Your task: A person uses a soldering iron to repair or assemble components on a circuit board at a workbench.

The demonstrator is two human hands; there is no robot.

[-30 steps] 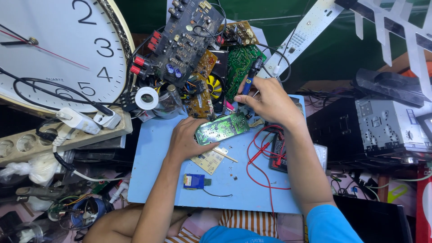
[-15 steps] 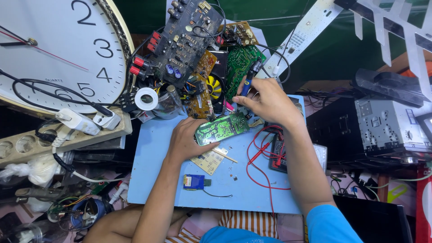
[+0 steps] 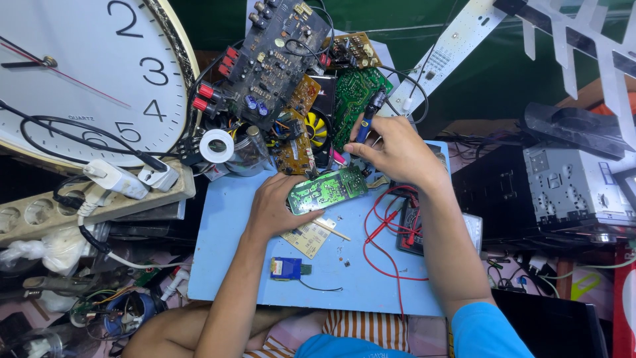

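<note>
My left hand grips a green circuit board, solder side up, over a light blue work mat. My right hand holds a blue-handled soldering iron, its tip hidden behind my fingers near the board's upper right corner. A small tan circuit board lies just under the green one. A little blue module with a thin black wire rests on the mat near my left forearm.
A pile of circuit boards and a yellow fan stands behind the mat. A large wall clock, a power strip with plugs and a solder roll are at left. Red test leads and a meter lie right; a metal chassis beyond.
My right hand has lifted slightly and turned the soldering iron more upright. My left hand and the green board have stayed in place.
</note>
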